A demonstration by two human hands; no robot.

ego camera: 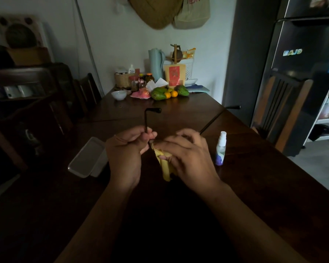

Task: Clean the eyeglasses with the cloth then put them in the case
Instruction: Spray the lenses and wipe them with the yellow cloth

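Observation:
Black-framed eyeglasses (146, 120) are held above the dark wooden table (179, 114), both temple arms pointing away from me. My left hand (125, 152) grips the frame at its left side, near the hinge. My right hand (186, 154) presses a folded yellow cloth (164, 166) against the glasses; the lenses are hidden behind my fingers and the cloth. One temple arm sticks out past my right hand toward the far right. A clear, open eyeglass case (87, 158) lies on the table just left of my left hand.
A small spray bottle (221, 149) with a white top stands right of my right hand. Fruit, jars, a bowl (119, 94) and a jug (156, 63) crowd the table's far end. Chairs stand at the left and at the right, and a dark fridge (292, 54) stands beyond.

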